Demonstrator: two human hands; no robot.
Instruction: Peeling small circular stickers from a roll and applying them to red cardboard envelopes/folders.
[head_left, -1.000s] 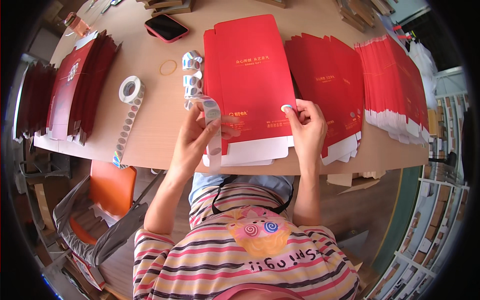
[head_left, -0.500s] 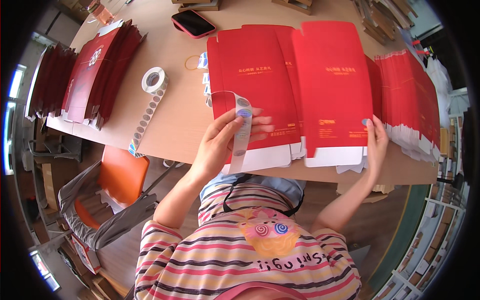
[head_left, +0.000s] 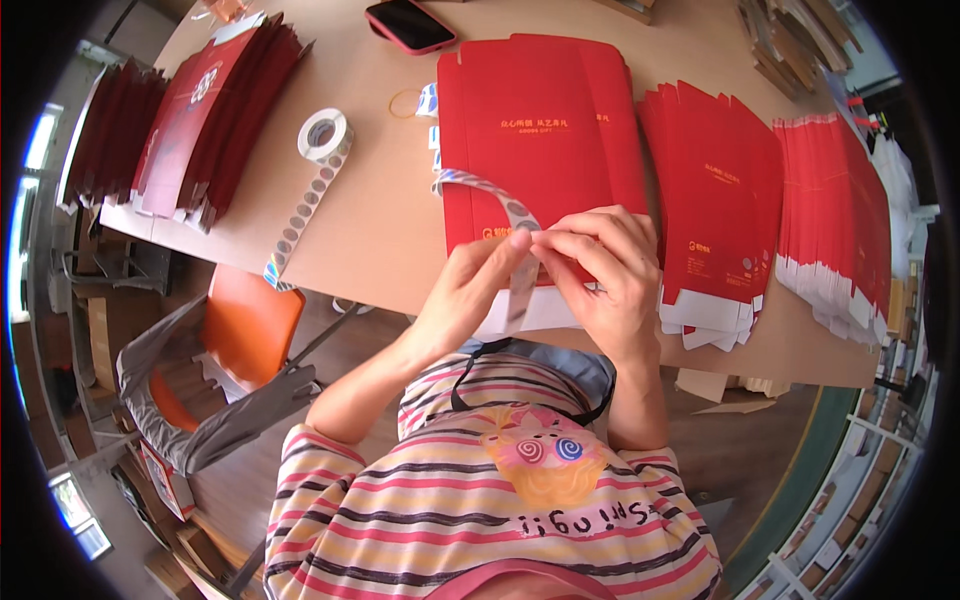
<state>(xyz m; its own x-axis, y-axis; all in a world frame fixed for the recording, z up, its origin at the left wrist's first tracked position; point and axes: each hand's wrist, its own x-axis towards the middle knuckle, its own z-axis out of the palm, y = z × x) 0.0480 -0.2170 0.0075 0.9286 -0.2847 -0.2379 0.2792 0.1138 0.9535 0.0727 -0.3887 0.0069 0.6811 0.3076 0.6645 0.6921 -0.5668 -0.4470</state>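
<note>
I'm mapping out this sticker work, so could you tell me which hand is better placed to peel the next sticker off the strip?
Probably the right hand: its fingertips pinch at the sticker strip, while the left hand holds that strip steady above the flat red carton.

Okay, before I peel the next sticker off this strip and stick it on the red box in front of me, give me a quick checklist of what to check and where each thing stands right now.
1. Sticker strip held: ok, the left hand pinches it above the box.
2. Right hand at the strip: ok, its fingertips meet the left hand's on the strip.
3. Sticker already lifted off the backing: cannot tell, the fingers hide it.
4. Flat red box lying in front of both hands: ok, flat on the table.
5. Spot for the sticker clear: cannot tell, the hands cover the box's near edge.
6. Spare sticker roll within sight: ok, left of the box, with its tail hanging over the table edge.
</note>
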